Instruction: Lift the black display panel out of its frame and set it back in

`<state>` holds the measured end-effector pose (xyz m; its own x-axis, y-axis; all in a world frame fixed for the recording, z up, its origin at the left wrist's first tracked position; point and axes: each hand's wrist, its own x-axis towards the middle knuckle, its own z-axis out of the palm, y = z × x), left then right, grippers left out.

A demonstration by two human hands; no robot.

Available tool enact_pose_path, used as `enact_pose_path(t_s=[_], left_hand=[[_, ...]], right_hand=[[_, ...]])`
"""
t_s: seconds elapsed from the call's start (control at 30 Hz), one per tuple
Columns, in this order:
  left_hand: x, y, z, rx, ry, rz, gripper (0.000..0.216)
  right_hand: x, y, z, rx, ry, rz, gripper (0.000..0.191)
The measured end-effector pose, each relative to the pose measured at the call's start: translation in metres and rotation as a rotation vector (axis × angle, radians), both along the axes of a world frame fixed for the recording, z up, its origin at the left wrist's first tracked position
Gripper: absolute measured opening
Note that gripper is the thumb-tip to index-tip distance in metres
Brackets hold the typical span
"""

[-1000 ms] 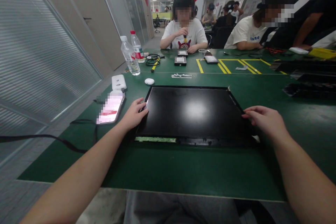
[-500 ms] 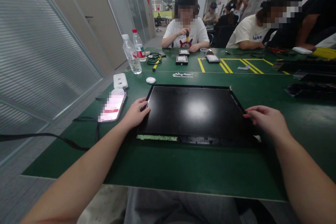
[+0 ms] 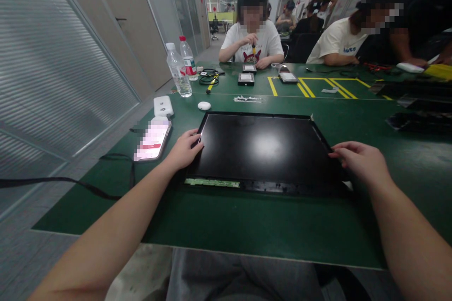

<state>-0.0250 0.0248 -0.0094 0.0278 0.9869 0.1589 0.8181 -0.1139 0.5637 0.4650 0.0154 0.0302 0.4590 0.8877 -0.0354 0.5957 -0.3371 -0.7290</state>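
A large black display panel [image 3: 261,148] lies flat on the green table [image 3: 247,225] in front of me, with a green circuit strip [image 3: 212,182] along its near left edge. My left hand [image 3: 183,150] rests on the panel's left edge, fingers curled over the rim. My right hand [image 3: 360,162] grips the panel's right edge, fingers bent along it. Both forearms reach in from the bottom corners.
A phone [image 3: 152,139] and a white box [image 3: 163,105] lie left of the panel, with a black cable [image 3: 88,188]. Two water bottles [image 3: 178,75], a white puck [image 3: 204,106], small drives [image 3: 246,78] and yellow floor-tape lines [image 3: 310,87] sit farther back. Other people sit across the table.
My hands stay on the panel's two edges; the left hand has crept slightly up the edge. The view has tilted a little.
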Motion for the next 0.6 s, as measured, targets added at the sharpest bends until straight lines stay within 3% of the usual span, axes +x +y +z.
enact_pose_path(t_s=[0.6], left_hand=[[0.0007,-0.0015,-0.0003,-0.008,0.085,-0.021,0.052]], right_hand=[[0.0015,-0.0009,-0.0017,-0.027,-0.005,-0.013,0.024]])
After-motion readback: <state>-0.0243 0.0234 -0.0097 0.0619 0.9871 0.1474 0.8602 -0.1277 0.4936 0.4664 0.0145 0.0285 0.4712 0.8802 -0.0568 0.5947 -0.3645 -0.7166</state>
